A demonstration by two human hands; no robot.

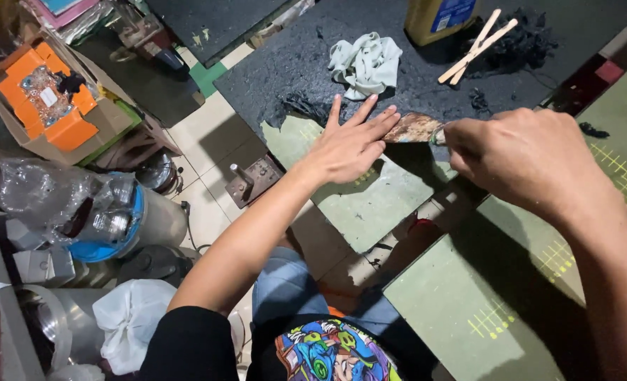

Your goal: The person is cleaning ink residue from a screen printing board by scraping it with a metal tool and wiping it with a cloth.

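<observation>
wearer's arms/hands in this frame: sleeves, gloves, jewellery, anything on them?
Both bare: no gloves, rings, watch or bands on the left hand or the right hand. The left arm ends in a short black sleeve; the right forearm shows no sleeve in view.

A rusty, stained scraper blade (414, 129) lies nearly flat, pointing toward nine o'clock, on a green sheet (370, 201) partly coated in black paste.

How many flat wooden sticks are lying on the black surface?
2: the wooden sticks lie crossed near the top edge, right of the yellow bottle and beside a black clump, which may hide more.
</observation>
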